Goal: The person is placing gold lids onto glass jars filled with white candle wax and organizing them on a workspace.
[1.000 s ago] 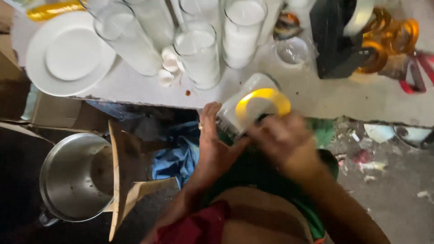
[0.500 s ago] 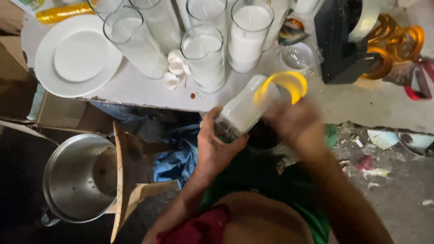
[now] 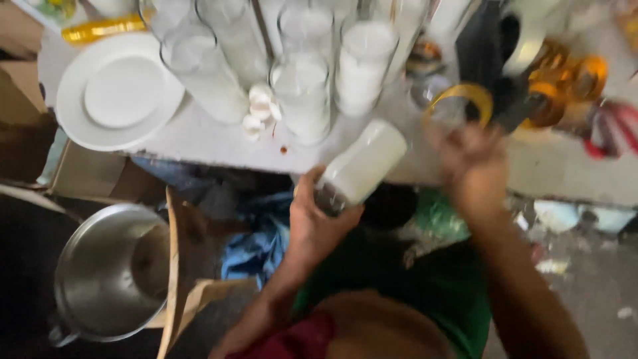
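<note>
The left hand [image 3: 318, 223] has its grip closed around the base of a tall glass jar [image 3: 362, 165] filled with white wax, holding it tilted, base low near the body and top slanting up to the right over the front edge of the bench [image 3: 219, 143]. The right hand [image 3: 468, 166] is raised just beside the jar's upper end and is blurred; its fingers seem to pinch a yellow ring [image 3: 465, 100], though the blur makes it hard to be sure how tightly the grip closes or whether the ring merely lies behind the fingertips. On the bench beyond the jar stands a cluster of similar tall glasses [image 3: 302, 93] with white filling, close together, and a few small white lumps [image 3: 258, 110] lie at their foot. To the left of them a small white plate sits stacked on a larger white plate [image 3: 116, 93], and a yellow object [image 3: 103, 28] lies past it near the far edge. At the right end of the bench are orange rings [image 3: 565, 83] and a dark box-shaped thing [image 3: 485, 46]. Below the bench, on the floor to the left, stands a steel pot [image 3: 109, 272] next to a cardboard flap [image 3: 176, 266], with blue cloth [image 3: 256, 249] bunched nearby.
</note>
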